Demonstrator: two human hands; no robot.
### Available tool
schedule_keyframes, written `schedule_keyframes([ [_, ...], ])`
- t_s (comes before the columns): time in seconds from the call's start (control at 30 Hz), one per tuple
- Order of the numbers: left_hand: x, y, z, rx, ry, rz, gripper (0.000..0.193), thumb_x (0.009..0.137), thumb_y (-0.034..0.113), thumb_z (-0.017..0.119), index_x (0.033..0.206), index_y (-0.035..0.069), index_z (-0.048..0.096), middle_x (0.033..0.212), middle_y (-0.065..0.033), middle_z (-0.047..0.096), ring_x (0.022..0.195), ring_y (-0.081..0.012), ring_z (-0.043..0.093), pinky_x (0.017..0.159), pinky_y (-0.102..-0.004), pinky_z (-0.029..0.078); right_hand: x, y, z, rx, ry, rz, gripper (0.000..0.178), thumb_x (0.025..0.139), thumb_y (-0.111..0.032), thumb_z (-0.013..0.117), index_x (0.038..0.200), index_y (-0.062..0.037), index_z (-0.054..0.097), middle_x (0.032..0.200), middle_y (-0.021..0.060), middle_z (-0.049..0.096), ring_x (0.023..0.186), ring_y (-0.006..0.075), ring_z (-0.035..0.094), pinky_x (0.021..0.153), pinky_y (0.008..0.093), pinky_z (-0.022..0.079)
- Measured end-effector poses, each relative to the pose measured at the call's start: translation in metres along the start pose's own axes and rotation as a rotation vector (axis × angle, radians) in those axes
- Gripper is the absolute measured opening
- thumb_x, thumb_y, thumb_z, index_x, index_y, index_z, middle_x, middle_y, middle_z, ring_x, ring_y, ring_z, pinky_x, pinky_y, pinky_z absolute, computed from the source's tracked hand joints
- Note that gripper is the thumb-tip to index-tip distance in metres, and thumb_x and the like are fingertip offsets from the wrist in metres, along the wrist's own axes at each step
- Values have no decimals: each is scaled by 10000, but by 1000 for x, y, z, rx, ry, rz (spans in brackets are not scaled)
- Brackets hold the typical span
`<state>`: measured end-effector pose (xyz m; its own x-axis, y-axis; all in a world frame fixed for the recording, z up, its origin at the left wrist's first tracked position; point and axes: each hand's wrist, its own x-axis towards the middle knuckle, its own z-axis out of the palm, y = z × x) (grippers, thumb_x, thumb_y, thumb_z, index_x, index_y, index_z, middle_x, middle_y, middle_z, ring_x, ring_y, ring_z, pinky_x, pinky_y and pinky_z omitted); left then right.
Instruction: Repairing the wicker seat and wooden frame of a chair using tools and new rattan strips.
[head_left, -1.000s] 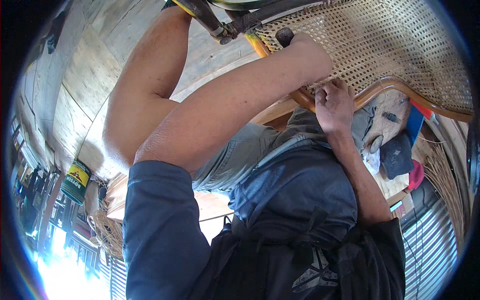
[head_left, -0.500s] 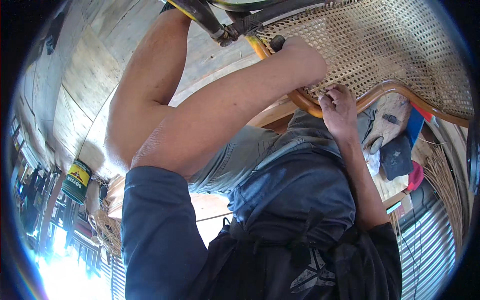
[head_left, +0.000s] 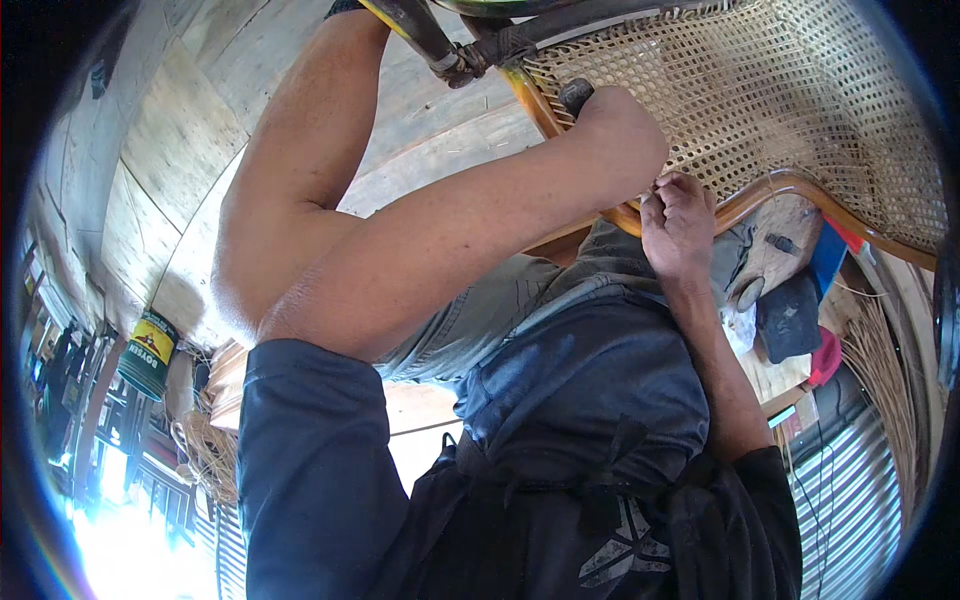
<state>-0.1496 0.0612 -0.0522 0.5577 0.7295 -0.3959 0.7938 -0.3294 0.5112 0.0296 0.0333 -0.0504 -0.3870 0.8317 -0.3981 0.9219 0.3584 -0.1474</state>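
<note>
A woven cane panel (head_left: 740, 95) in a curved, glossy brown rattan frame (head_left: 775, 184) fills the upper right. My left hand (head_left: 628, 135) is closed over the panel's near left corner. From its far side sticks the rounded end of a dark tool handle (head_left: 576, 95); the rest of that tool and my fingers are hidden. Just below and to the right, my right hand (head_left: 680, 222) pinches at the frame's near edge, its fingertips close to the left hand. What lies between those fingertips is too small to make out.
Dark bound poles (head_left: 470, 60) meet the frame's upper left corner beside my bare leg (head_left: 290, 150). On the right are a wooden board (head_left: 782, 225), a dark cloth-like item (head_left: 790, 315) and a bundle of cane strands (head_left: 880, 370). A green-and-yellow can (head_left: 149, 352) stands far left.
My left hand, with the dark handle, has shifted slightly right and down, nearer my right hand. My right hand stays at the frame's edge, pinching.
</note>
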Motion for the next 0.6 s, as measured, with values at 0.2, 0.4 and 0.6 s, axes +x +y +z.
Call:
schedule_keyframes([
  [0.2, -1, -1, 0, -11, 19, -9, 135, 756, 142, 638, 832, 90, 737, 835, -112, 710, 799, -270, 700, 649, -378, 553, -2, -6, 3, -21, 43, 33, 162, 795, -144, 623, 899, -24, 657, 1092, 91, 589, 1050, 323, 514, 876, 452, 429],
  [0.4, 4, -2, -4, -35, -68, -10, 153, 753, 159, 644, 847, 79, 735, 841, -102, 711, 801, -265, 700, 654, -382, 552, 0, -18, 0, -94, -2, 73, 175, 831, -190, 606, 902, -38, 655, 1083, 93, 588, 1062, 314, 512, 903, 449, 414],
  [0.6, 13, -2, -14, -6, -256, -72, 240, 830, 204, 627, 1048, 205, 729, 1060, -27, 699, 989, -211, 658, 760, -369, 519, 12, -14, -10, -125, -135, 6, 225, 844, -250, 608, 913, -37, 635, 1050, 120, 595, 1019, 334, 542, 867, 460, 442],
])
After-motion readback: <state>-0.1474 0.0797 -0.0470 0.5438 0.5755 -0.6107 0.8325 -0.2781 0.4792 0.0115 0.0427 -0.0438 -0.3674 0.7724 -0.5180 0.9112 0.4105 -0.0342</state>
